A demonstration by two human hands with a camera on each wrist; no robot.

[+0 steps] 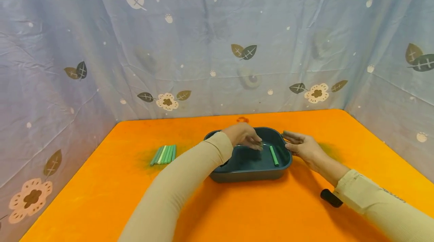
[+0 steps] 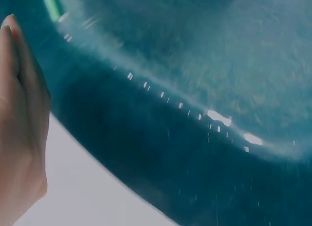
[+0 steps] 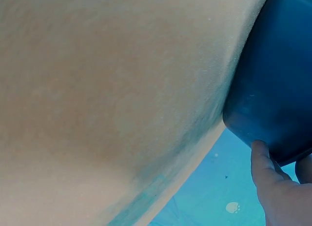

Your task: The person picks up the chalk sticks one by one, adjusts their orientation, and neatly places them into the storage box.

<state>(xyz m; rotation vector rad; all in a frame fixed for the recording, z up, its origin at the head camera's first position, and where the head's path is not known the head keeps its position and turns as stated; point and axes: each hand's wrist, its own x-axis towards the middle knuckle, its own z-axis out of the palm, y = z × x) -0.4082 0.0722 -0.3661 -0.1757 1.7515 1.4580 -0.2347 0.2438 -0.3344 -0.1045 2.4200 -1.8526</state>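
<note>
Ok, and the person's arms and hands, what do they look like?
Long pale cream cloth left sleeve with a seamed cuff; matching pale cream cloth right sleeve with a small dark marking. Left hand and right hand: bare, no gloves visible. Short black rounded object by the right sleeve; can't tell if it's attached.

Sleeves: long, plain cream, close-fitting; left sleeve (image 1: 183, 181) creased partway along. Left cuff (image 1: 222, 146) banded, same colour. Right sleeve (image 1: 390, 202) carries small dark marking (image 1: 393, 195), illegible, behind the cuff. Hands (image 1: 306, 149) bare. Black rounded piece (image 1: 331, 198) visible beneath right cuff.
</note>
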